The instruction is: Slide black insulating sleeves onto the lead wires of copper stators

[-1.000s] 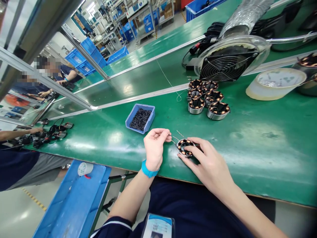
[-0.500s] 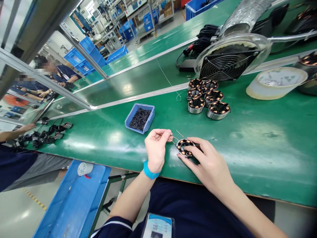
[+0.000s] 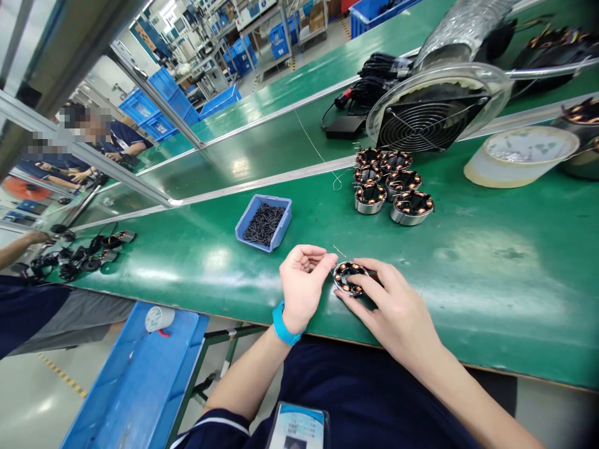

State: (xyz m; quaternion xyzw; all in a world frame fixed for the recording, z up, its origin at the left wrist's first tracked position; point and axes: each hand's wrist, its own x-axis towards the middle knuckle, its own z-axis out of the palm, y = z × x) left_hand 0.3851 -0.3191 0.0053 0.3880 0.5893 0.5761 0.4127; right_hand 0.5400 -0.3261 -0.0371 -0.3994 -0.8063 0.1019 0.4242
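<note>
Bright, whitish light is filling the room, a lamp (image 3: 169,8) glowing at far left. Pale glare is spreading across the green counter (image 3: 496,293). Wide-angle distortion is stretching the edges, shadow is rimming the right corners, and far equipment (image 3: 210,78) is looking soft.

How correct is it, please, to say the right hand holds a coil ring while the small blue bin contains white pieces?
The small blue bin contains black pieces, not white, as the head view shows; the right hand holds a coil ring.
</note>
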